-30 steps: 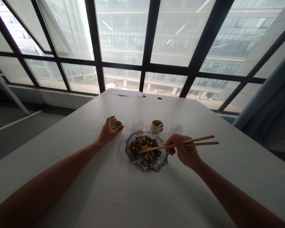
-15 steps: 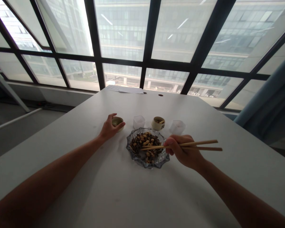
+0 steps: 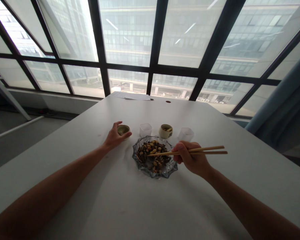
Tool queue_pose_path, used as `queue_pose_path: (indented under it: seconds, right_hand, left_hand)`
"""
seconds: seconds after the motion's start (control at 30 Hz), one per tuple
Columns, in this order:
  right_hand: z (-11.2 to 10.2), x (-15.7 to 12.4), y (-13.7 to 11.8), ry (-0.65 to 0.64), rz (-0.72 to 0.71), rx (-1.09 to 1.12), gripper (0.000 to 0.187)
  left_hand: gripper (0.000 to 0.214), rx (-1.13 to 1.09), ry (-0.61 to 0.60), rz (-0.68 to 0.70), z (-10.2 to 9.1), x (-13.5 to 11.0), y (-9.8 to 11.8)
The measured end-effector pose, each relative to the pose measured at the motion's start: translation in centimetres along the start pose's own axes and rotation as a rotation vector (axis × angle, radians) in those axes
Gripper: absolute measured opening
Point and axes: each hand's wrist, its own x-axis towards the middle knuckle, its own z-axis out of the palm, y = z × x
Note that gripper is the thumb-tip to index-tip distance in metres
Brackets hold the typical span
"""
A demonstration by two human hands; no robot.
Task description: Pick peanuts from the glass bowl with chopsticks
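My right hand (image 3: 190,156) grips a pair of wooden chopsticks (image 3: 212,150), their tips down among the nuts and seeds (image 3: 155,151) in a scalloped glass bowl (image 3: 143,169). Dark striped seeds lie mostly to the left, with peanuts and other pale nuts mixed in. Whether a seed is pinched between the tips I cannot tell. Left of the bowl, my left hand (image 3: 116,135) is wrapped round a small olive-coloured cup (image 3: 123,129), which stands upright on the table.
Behind the glass bowl stand a translucent plastic cup (image 3: 145,130), a cream cup (image 3: 165,131) holding some nuts, and another translucent cup (image 3: 186,134). White paper (image 3: 131,96) lies at the far edge of the white table (image 3: 110,200), before the windows.
The chopstick tips have drawn closer together and shifted slightly left in the bowl. My left hand stays on the small cup. The view has tilted a little.
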Motion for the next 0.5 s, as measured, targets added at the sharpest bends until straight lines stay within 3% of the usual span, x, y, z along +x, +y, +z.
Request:
queue_pose_path:
  seconds: [0.1,0.2,0.33,0.5]
  right_hand:
    - [-0.1,0.7,1.3,0.152,0.126,0.168,0.056]
    - [-0.4,1.6,3.0,0.257,0.265,0.391,0.058]
    - [-0.8,2.1,4.5,0.304,0.383,0.572,0.057]
    - [-0.8,2.0,5.0,0.301,0.372,0.591,0.055]
  left_hand:
    - [0.085,0.024,-0.039,0.031,-0.2,-0.1,0.2]
    - [0.076,0.102,-0.027,0.158,-0.3,-0.6,0.9]
    - [0.068,0.155,0.002,0.375,-0.2,-1.0,1.6]
    - [0.067,0.158,0.041,0.440,-0.1,-1.0,1.4]
